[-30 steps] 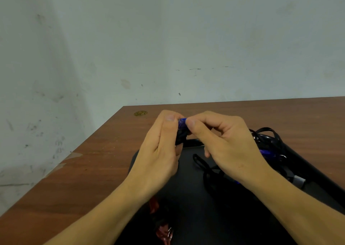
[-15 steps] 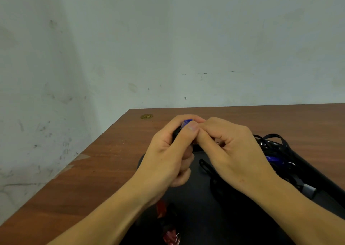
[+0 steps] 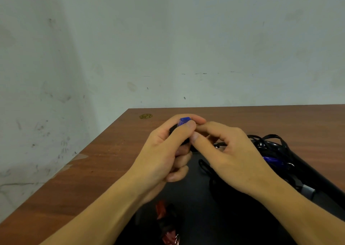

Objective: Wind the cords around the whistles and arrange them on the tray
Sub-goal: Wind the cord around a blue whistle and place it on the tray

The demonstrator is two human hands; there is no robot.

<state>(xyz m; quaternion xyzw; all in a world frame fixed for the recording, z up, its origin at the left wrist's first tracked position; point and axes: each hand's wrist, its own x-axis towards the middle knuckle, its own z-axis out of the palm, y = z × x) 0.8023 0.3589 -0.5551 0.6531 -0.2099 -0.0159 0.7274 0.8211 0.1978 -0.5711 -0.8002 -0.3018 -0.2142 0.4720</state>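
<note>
So the blue whistle [image 3: 184, 121] was up off the table, just its tip poking out at 12 o'clock of the left hand [image 3: 164, 159], which was clamped around it, thumb pressed right under that blue end. Black cord [image 3: 183, 142] showed between the fingers, so I'd call this mid-wind on that one. The right hand [image 3: 229, 157] sat touching it at 3 o'clock, thumb and forefinger pinched shut on what I took for the loose cord, though the actual strand was mostly hidden there.

Below both hands was the black tray [image 3: 321, 177]. At 3 o'clock of the hands lay a tangle of cords [image 3: 268, 142] with another blue whistle [image 3: 272, 159] in it, not wound yet. A red whistle [image 3: 164, 218] sat at 6 o'clock.

My guess for next: finish the wrap, tuck the end so it doesn't spring loose, then set it down near the red one.
</note>
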